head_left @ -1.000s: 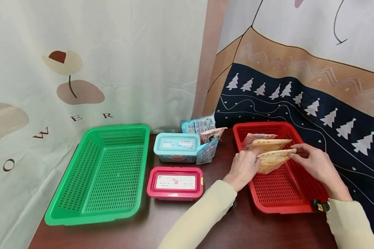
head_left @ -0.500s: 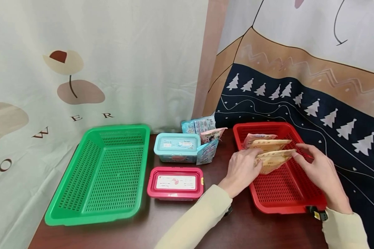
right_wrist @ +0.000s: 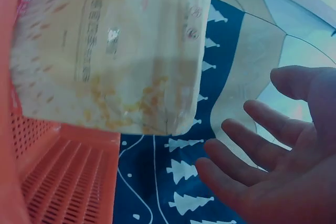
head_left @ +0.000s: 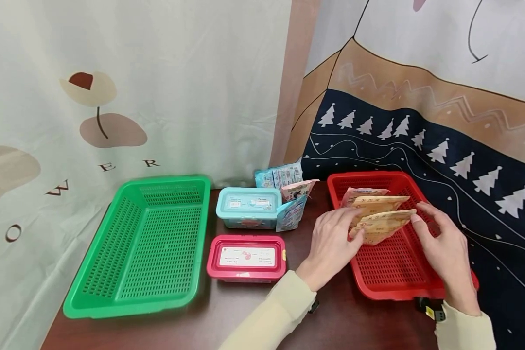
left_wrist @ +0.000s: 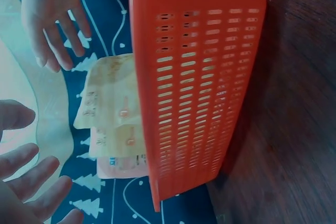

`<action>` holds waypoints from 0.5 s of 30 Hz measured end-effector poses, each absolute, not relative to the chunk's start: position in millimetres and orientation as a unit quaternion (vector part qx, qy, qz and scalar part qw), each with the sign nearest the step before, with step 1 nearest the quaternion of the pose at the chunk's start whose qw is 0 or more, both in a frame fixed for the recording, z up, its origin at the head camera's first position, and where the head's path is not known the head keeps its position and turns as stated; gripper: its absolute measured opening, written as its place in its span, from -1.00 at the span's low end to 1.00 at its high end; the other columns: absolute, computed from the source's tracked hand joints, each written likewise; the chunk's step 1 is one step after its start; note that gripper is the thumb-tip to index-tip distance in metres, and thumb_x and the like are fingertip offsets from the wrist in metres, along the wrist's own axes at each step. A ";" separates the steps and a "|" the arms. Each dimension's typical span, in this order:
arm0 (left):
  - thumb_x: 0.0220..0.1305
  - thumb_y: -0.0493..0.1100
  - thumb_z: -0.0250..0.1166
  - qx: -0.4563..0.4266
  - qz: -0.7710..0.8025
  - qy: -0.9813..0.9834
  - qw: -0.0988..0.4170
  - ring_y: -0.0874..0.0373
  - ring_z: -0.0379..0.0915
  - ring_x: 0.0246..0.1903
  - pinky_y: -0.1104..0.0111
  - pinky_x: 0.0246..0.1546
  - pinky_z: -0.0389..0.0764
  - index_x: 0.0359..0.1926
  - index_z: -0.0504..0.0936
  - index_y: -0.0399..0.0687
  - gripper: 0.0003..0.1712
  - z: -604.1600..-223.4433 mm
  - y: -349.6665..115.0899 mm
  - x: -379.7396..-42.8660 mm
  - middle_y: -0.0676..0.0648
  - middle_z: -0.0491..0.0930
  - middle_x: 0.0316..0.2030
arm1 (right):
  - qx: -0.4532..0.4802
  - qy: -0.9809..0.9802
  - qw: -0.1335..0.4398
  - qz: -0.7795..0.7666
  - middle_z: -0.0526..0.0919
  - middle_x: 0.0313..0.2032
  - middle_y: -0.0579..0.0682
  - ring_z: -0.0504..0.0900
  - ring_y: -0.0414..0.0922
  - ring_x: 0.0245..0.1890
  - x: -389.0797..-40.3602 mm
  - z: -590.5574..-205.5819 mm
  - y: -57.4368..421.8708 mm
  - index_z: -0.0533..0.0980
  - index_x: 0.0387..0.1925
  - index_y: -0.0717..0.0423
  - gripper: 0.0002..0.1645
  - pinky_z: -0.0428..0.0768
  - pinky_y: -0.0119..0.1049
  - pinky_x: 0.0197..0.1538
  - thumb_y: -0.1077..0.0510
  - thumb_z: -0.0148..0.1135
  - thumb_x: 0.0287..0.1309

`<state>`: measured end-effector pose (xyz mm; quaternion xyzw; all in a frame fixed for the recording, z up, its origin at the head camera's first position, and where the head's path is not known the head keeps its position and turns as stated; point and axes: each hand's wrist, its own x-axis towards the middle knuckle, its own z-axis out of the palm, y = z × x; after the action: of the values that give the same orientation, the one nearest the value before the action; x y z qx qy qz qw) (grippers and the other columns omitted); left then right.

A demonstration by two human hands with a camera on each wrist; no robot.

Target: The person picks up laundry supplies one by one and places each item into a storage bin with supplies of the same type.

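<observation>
In the red basket stand two yellow pouches, the front pouch and the rear pouch. Behind them is a pink pouch. My left hand is beside the left edge of the front pouch; in the left wrist view its fingers are spread, apart from the pouches. My right hand is over the basket's right side, its thumb near the pouch's right corner. In the right wrist view the right hand has loose fingers and holds nothing. The pouches' lower parts are partly hidden.
A green basket stands at left. Between the baskets are a light blue lidded box, a magenta lidded box, blue packets and a pink packet. Curtains hang behind the table.
Both hands have let go of the front yellow pouch and spread their fingers. The right hand has drawn toward me; the left has moved slightly left. The pouches stay upright in the basket.
</observation>
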<state>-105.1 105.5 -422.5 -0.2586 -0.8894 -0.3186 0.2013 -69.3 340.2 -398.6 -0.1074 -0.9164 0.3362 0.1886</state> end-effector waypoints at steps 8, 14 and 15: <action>0.34 0.01 0.40 -0.232 -0.348 -0.883 0.212 0.16 0.42 0.29 0.19 0.36 0.40 0.29 0.61 0.08 -0.48 -419.3 88.7 -96.9 0.06 0.54 0.28 | -0.120 -0.884 0.235 0.387 0.56 0.33 0.03 0.45 -0.59 0.05 -62.3 -402.3 321.5 0.54 0.36 -0.04 -0.50 0.33 -0.77 0.03 -0.04 0.16 0.49; 0.33 0.00 0.42 -0.207 -0.367 -0.883 0.207 0.11 0.35 0.36 0.11 0.37 0.41 0.36 0.53 0.05 -0.39 -416.5 73.6 -91.8 0.03 0.45 0.36 | -0.138 -0.858 0.244 0.431 0.58 0.31 -0.06 0.52 -0.49 0.13 -51.8 -403.6 309.2 0.55 0.36 -0.06 -0.52 0.41 -0.69 0.13 0.01 0.18 0.49; 0.33 0.00 0.42 -0.204 -0.368 -0.882 0.211 0.11 0.34 0.36 0.10 0.36 0.41 0.37 0.52 0.05 -0.38 -416.7 70.7 -91.4 0.03 0.44 0.37 | -0.139 -0.854 0.245 0.437 0.58 0.31 -0.03 0.52 -0.47 0.14 -49.9 -404.3 307.3 0.54 0.37 -0.04 -0.52 0.42 -0.68 0.14 0.02 0.17 0.49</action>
<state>-91.4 70.7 -416.7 -0.2044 -0.8822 -0.3680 0.2111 -49.9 307.3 -404.3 -0.1393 -0.8543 0.4368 0.2448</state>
